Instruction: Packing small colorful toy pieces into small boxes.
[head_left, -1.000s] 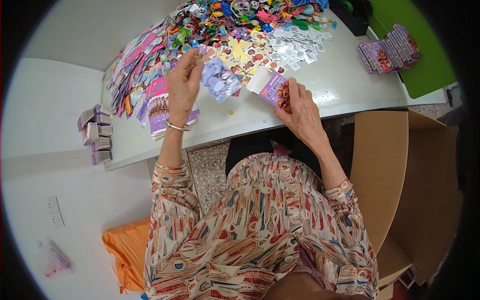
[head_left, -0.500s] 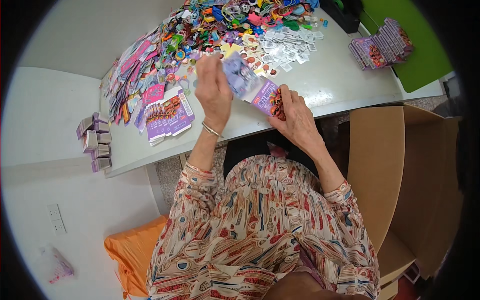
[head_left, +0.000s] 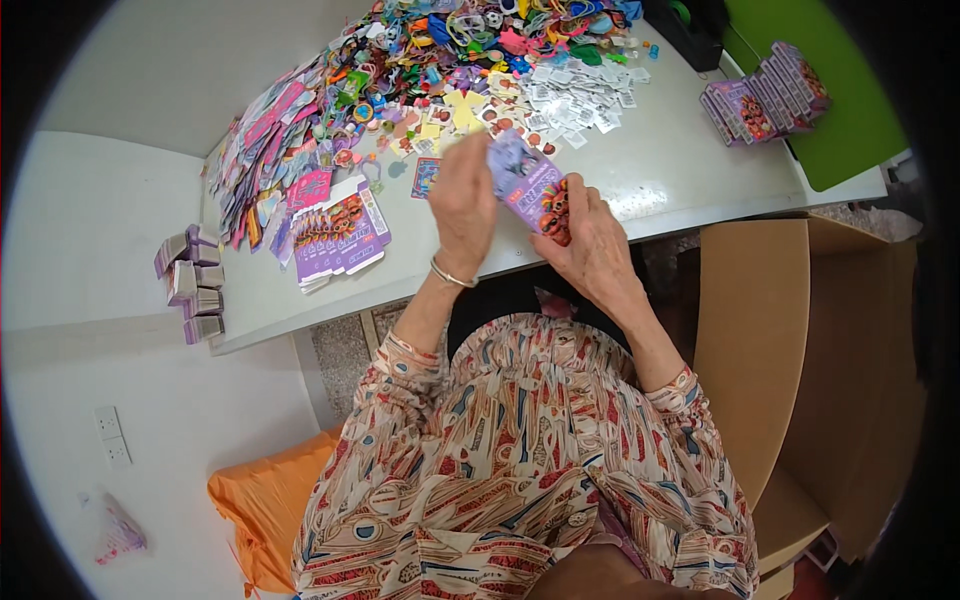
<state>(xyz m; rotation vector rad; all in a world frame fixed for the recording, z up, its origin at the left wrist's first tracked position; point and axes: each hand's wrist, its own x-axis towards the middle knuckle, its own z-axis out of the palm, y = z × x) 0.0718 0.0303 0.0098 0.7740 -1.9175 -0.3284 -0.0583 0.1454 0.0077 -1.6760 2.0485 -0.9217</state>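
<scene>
- White table point(head_left: 660, 190) carried a heap of small coloured toys point(head_left: 450, 50) at its far edge.
- Both hands held one purple carton point(head_left: 530, 185) above the near edge.
- Left hand point(head_left: 462, 205) pinched its upper-left end; right hand point(head_left: 590, 245) clasped the lower-right end.
- Carton's long axis ran diagonally between them.
- Brown cardboard box point(head_left: 760, 340) stood right; contents hidden.

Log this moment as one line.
left hand: holds purple box | right hand: holds same box | flat box stack: on table | toy pile: behind
</scene>
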